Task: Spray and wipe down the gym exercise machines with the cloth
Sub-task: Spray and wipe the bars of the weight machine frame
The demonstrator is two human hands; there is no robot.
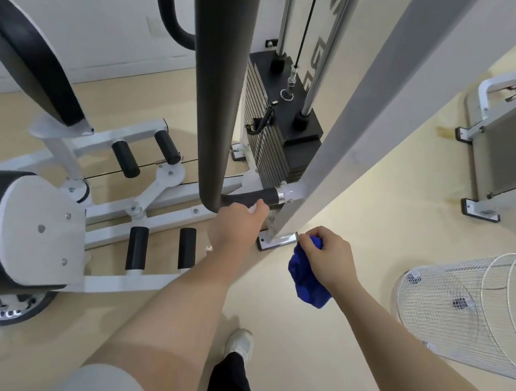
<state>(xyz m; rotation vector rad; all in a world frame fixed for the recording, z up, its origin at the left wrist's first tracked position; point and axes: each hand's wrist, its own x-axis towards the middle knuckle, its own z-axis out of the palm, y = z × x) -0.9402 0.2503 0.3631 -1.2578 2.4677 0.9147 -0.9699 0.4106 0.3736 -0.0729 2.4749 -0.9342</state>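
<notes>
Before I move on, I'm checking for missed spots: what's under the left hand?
The left hand reaches to the black grip, with something white showing at its fingers. The hand covers the rest.

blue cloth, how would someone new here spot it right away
Start at the weight stack of the white cable machine, then drop to its post's metal foot plate on the floor. Just right of it, the right hand holds the bunched blue cloth, the scene's only vivid colour.
</notes>
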